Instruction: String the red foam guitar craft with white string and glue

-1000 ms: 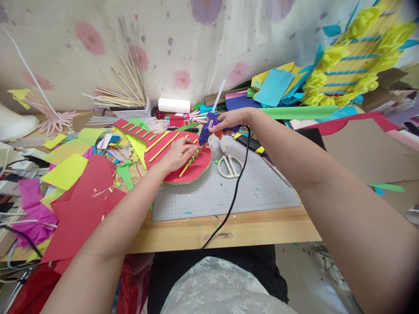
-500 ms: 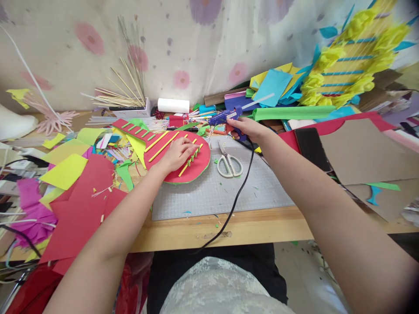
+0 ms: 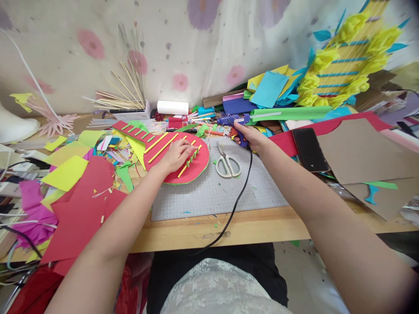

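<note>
A red paper guitar shape point(image 3: 196, 165) with yellow sticks and small green strips glued on lies at the far left corner of the grey cutting mat point(image 3: 248, 192). My left hand point(image 3: 176, 153) rests flat on it, fingers pressing the sticks near the row of green strips. My right hand point(image 3: 250, 136) is closed round the handle of a blue glue gun point(image 3: 231, 120), held low over the mat's far edge with its nozzle pointing left. Its black cord point(image 3: 237, 200) trails across the mat and over the table's front edge.
White-handled scissors point(image 3: 227, 163) lie on the mat between my hands. Red and yellow paper sheets point(image 3: 81, 192) cover the left side. A black phone point(image 3: 309, 149) and brown cardboard point(image 3: 360, 152) lie on the right. Wooden sticks point(image 3: 121, 102), a white roll point(image 3: 173, 107) and stacked coloured paper line the back.
My right hand has carried the glue gun away from the guitar shape, to the right and back, and lowered it towards the mat's far edge. My left hand stays pressed on the shape.
</note>
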Demonstrator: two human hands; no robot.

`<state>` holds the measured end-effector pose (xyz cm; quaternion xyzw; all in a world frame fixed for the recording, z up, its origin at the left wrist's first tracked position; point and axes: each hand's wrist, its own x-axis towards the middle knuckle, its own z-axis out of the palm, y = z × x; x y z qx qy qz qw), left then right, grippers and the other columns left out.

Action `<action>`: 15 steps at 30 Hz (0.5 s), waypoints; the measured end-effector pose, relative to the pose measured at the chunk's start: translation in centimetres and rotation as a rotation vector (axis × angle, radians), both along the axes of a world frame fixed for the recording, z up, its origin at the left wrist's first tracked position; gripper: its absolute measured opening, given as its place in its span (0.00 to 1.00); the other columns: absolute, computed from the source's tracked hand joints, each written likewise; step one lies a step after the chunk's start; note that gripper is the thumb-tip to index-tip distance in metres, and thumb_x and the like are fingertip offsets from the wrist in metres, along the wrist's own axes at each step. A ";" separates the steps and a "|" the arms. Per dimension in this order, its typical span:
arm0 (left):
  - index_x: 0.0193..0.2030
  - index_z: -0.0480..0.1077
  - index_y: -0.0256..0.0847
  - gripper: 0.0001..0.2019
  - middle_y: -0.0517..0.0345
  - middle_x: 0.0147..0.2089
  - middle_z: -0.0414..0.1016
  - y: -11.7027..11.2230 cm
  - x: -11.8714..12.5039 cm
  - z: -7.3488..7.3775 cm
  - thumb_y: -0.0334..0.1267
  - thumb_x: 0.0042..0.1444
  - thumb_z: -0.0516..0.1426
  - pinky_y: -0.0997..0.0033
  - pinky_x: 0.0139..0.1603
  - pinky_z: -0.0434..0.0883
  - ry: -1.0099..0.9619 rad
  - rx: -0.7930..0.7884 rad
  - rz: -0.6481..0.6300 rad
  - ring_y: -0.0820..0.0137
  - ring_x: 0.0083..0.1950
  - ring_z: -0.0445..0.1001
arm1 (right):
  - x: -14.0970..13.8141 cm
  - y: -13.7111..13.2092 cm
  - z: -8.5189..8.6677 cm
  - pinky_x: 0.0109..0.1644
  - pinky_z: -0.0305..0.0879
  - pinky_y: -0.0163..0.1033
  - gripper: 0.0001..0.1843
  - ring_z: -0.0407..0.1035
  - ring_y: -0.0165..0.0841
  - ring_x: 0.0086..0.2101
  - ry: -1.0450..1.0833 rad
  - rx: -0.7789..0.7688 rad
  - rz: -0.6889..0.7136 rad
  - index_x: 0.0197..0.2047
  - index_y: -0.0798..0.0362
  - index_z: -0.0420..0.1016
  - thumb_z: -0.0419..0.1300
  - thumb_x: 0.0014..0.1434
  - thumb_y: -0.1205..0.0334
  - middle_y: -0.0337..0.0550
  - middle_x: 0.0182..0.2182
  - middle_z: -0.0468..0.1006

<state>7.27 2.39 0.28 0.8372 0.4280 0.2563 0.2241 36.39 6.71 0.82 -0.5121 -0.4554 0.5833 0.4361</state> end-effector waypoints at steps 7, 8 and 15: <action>0.50 0.72 0.43 0.26 0.50 0.51 0.69 0.0 0.0 0.0 0.52 0.63 0.39 0.57 0.60 0.61 0.008 -0.025 0.013 0.64 0.55 0.66 | -0.1 -0.5 0.5 0.18 0.55 0.29 0.25 0.58 0.22 0.18 -0.004 0.026 0.044 0.30 0.51 0.65 0.66 0.43 0.40 0.35 0.21 0.69; 0.52 0.70 0.43 0.26 0.50 0.53 0.69 -0.1 0.0 0.1 0.52 0.63 0.39 0.57 0.61 0.60 -0.004 -0.037 0.018 0.64 0.57 0.65 | -0.2 -0.6 0.6 0.19 0.55 0.29 0.25 0.58 0.22 0.18 -0.015 0.037 0.071 0.30 0.51 0.65 0.65 0.43 0.39 0.36 0.22 0.70; 0.50 0.71 0.41 0.26 0.51 0.54 0.68 -0.8 -1.0 1.0 0.53 0.62 0.40 0.60 0.65 0.56 -0.124 -0.052 0.038 0.65 0.59 0.63 | -1.2 -1.9 2.6 0.20 0.53 0.30 0.27 0.55 0.22 0.18 -0.242 0.113 0.304 0.28 0.53 0.66 0.58 0.49 0.35 0.35 0.17 0.65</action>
